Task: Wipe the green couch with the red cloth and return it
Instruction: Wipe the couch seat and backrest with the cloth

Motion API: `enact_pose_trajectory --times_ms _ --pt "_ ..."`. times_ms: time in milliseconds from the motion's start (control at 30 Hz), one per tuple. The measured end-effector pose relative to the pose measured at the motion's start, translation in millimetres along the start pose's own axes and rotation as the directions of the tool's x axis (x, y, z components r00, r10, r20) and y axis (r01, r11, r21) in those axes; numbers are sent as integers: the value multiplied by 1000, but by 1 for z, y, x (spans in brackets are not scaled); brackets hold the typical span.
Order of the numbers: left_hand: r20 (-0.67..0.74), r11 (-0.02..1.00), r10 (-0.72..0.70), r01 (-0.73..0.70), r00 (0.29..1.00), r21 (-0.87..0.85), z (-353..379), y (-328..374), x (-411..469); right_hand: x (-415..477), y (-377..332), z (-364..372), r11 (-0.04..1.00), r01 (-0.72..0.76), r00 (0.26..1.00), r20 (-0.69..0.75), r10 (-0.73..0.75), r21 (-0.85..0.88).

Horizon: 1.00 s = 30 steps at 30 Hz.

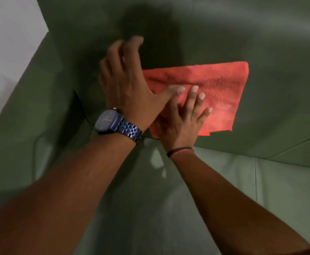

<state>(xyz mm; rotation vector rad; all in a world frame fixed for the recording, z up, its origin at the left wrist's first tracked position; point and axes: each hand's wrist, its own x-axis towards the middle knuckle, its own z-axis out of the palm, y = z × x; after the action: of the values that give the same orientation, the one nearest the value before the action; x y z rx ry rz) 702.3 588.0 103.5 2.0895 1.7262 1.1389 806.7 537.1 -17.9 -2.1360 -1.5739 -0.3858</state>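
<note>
The red cloth (215, 89) lies folded flat against the backrest of the green couch (270, 43). My right hand (183, 118) presses flat on the cloth's lower left part, fingers spread. My left hand (130, 80), with a blue watch on its wrist, hovers over the cloth's left edge, fingers apart and blurred. Its thumb crosses above my right hand's fingers. The left hand hides the cloth's left edge.
The couch's left armrest (27, 111) rises at the left, with a white wall (6, 43) beyond it. The seat cushion (224, 190) spreads below the cloth, with a seam (255, 179) to the right. The backrest stretches to the right.
</note>
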Motion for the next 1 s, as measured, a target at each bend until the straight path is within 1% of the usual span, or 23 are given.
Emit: enact_pose_trajectory --times_ms 33,100,167,233,300,333,400,467,500,567,600,667,800,900,1000 --pt "27 1000 -13 13 1000 1 0 -5 -1 -1 15 -1 1000 -4 1000 -10 3 -16" --pt "45 999 -53 53 998 1 0 -11 -2 -2 35 -2 992 -89 995 -48 85 -92" --pt "42 997 -78 78 996 4 1 -15 -6 -2 27 -1 980 -173 985 -33 170 -101" --pt "48 997 -80 81 996 -7 4 -14 -14 -2 2 4 989 -137 990 27 138 -55" --pt "54 997 -76 76 996 -9 8 -11 -21 -6 -9 10 998 -41 997 66 43 -41" --pt "61 998 -69 68 996 9 9 -12 -22 -8 -3 12 999 6 997 81 -3 -48" --pt "83 997 -61 57 995 52 8 -15 -21 -11 21 10 995 37 998 57 -32 -88" --pt "91 994 -46 37 995 103 7 -19 -19 -12 42 3 990 -5 1000 -12 3 -139" --pt "103 990 -7 -7 995 140 7 -19 -19 -12 45 1 989 -41 999 -30 37 -145" --pt "156 963 130 -162 979 214 11 -16 -24 -12 37 -1 986 -86 996 -14 85 -145" --pt "184 943 192 -233 964 236 14 -14 -26 -12 31 0 985 -83 996 9 86 -153" --pt "226 916 253 -308 941 258 21 -14 -26 -12 25 -1 985 -43 998 44 51 -168" --pt "271 891 260 -338 927 302 28 -16 -24 -11 44 -7 984 85 994 84 -73 -158" --pt "256 880 313 -381 915 285 29 -11 -30 -8 47 -14 978 116 991 93 -100 -176" --pt "198 909 252 -302 947 288 28 -4 -24 -7 40 -19 971 117 991 81 -102 -209"
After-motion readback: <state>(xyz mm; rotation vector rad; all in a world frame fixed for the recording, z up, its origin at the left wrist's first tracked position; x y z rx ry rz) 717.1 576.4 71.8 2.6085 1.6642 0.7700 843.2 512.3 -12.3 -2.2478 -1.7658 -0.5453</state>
